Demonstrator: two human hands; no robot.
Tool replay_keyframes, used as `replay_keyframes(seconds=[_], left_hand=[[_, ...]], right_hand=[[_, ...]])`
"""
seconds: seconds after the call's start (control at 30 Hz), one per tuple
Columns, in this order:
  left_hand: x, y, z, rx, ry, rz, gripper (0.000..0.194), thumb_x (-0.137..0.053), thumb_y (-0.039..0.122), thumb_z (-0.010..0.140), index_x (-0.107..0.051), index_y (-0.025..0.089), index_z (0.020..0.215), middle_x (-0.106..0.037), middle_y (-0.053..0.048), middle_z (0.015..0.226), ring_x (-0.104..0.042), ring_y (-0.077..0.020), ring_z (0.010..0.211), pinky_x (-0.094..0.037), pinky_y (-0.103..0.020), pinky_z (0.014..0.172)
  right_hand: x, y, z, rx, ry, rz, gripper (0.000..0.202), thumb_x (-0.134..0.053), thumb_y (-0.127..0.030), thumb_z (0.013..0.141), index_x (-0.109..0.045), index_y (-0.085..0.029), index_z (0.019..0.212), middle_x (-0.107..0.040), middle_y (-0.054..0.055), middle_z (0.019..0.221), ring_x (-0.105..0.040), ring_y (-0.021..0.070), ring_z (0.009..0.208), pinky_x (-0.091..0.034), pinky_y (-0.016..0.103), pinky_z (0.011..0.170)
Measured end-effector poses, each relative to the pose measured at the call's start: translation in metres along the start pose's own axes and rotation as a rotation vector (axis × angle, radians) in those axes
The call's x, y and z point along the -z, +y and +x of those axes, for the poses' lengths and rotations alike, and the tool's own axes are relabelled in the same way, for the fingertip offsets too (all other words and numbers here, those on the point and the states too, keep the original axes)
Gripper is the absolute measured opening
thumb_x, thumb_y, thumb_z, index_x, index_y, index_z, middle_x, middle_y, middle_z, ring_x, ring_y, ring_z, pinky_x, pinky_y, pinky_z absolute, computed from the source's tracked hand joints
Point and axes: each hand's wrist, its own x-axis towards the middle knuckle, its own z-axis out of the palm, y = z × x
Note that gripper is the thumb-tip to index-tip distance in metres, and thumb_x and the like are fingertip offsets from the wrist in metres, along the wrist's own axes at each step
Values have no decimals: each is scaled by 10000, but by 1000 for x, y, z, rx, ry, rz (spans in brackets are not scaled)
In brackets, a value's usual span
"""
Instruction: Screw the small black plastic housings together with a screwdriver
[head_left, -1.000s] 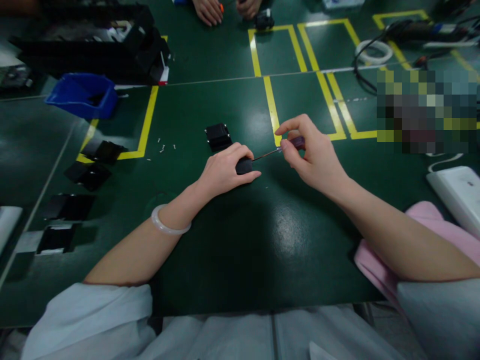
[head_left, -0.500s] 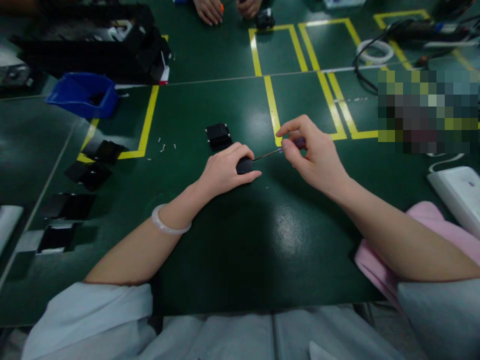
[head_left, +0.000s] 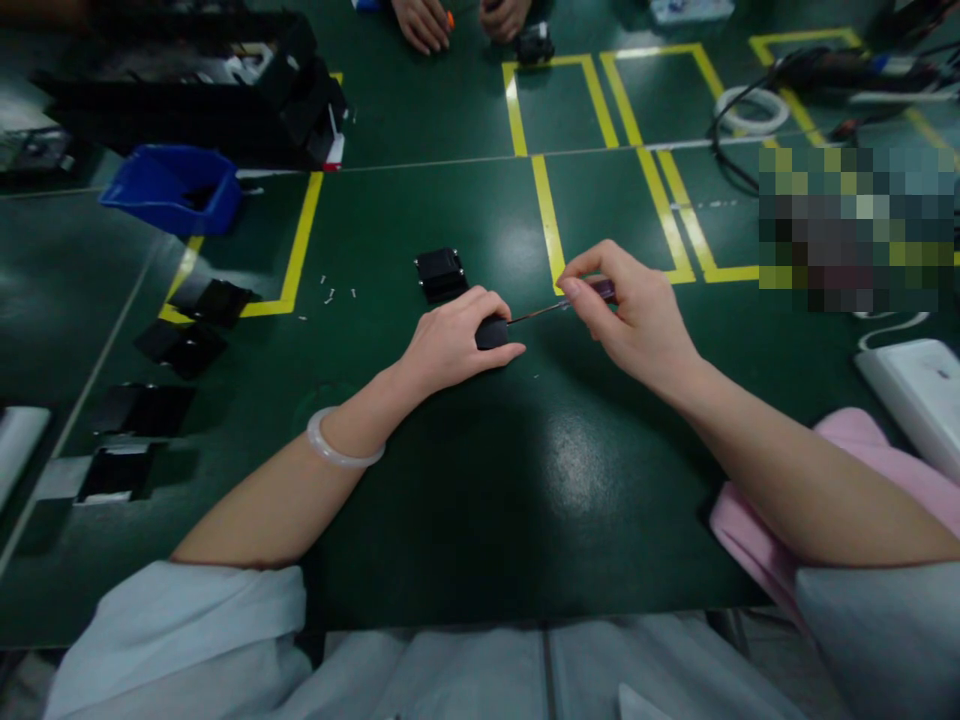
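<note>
My left hand (head_left: pixel 459 335) is closed round a small black block-shaped part (head_left: pixel 492 333), holding it down on the green table. In my right hand (head_left: pixel 626 305) is a screwdriver (head_left: pixel 604 290) with a dark purple handle, pinched between thumb and fingers. Its thin shaft points left, and the tip meets the edge of the black part by my left fingers; the exact contact point is too small to make out. Just beyond my left hand lies another black part (head_left: pixel 441 273) with shiny corners. Several tiny screws (head_left: pixel 330 295) are scattered to the left.
More black parts (head_left: pixel 180 347) lie in a row at left, near a blue bin (head_left: pixel 172 190) and a large black box (head_left: pixel 187 110). A pink cloth (head_left: pixel 847 470) and white device (head_left: pixel 915 390) sit at right. Another person's hands (head_left: pixel 424 22) are at the far edge.
My right fingers have shifted slightly round the screwdriver handle, the index finger now curled closer to the thumb. My left hand keeps its hold on the black part. The whole view has drifted slightly.
</note>
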Motion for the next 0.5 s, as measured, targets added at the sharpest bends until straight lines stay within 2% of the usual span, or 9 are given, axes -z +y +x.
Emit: replay_keyframes(seconds=[0.1,0.23,0.4,0.5], left_hand=[[0,0,0,-2,2,2,400,-621,577,889,-620,207,1042,-668,-56,1094,-635,-227,980,-476,-337,828],[0,-1,0,-9,3,7,395,-632,566,891,-620,204,1049,-665,-56,1091,-636,-225,979,-478,-337,829],[-1,0,0,-6,10,9,373,-634,549,888,-616,210,1043,-668,-53,1086,-637,-226,989,-484,-341,843],[0,1,0,-4,9,7,375,-627,551,889,-615,210,1045,-670,-56,1093,-638,-228,991,-486,-343,845]], right_hand=[[0,0,0,10,-6,-14,71,-498,-280,984,-554,-237,988,-533,-54,692,-523,94,534,-415,289,577],[0,0,0,30,-10,-8,122,-491,-241,967,-535,-230,1080,-512,-57,706,-524,101,552,-437,302,619],[0,0,1,-3,-7,13,93,-513,-334,993,-543,-247,982,-549,-50,706,-537,105,554,-419,301,602],[-1,1,0,17,-8,-2,73,-502,-304,989,-544,-244,991,-528,-58,684,-515,98,525,-411,296,586]])
